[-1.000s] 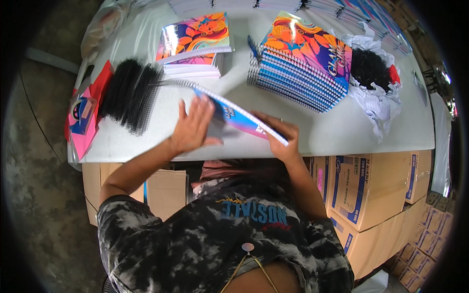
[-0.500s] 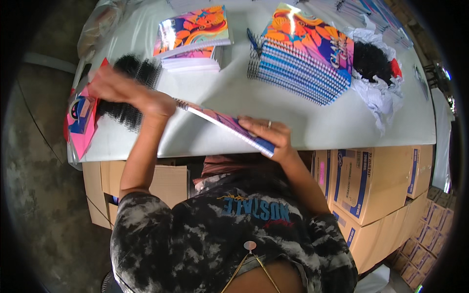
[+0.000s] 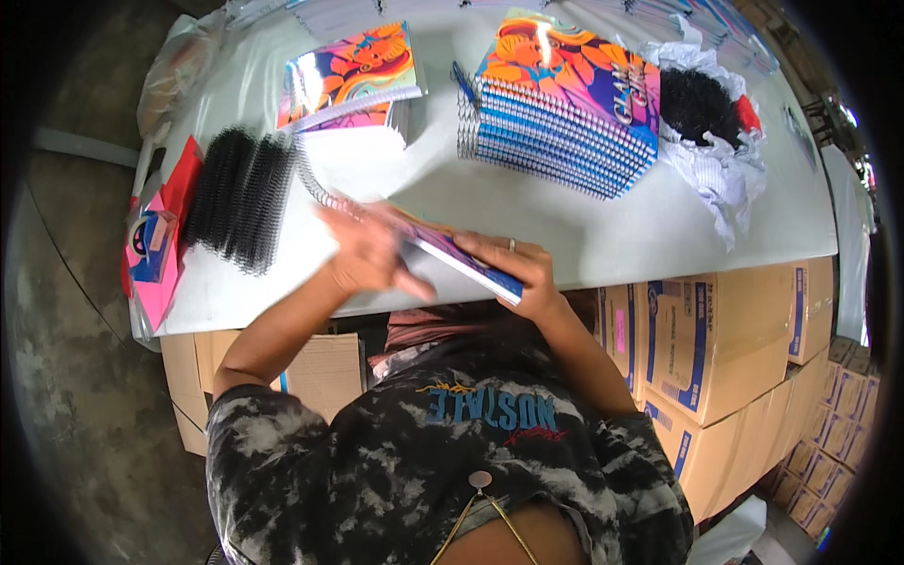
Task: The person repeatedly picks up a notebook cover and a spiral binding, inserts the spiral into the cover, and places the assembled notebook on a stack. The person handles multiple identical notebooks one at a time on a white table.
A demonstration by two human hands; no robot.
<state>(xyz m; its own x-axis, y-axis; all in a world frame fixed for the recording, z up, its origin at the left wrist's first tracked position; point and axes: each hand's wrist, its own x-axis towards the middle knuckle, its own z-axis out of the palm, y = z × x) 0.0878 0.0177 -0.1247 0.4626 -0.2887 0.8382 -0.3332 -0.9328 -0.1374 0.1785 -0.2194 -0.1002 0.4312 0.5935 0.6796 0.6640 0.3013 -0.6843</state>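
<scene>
Honestly, from my end this looks like the coil-threading step: a thin dark spiral wire (image 3: pixel 317 191) meets the upper-left end of a slim notebook with a purple-and-orange cover (image 3: pixel 435 243), held slanted by the pale table's (image 3: pixel 659 250) near edge. Right hand (image 3: pixel 518 271) is clamped round the notebook's lower end; left hand (image 3: pixel 365 252) is loosely open, thumb out, blurred where wire meets notebook, so I can't tell whether it's touching. I'd say the next move calls for a steady right grip and light left-hand turns. Bare tabletop lies beyond the notebook, but leftward is tight: the wire's far end reaches the bundle of black plastic-looking coils (image 3: pixel 240 200), so snagging's my worry.
</scene>
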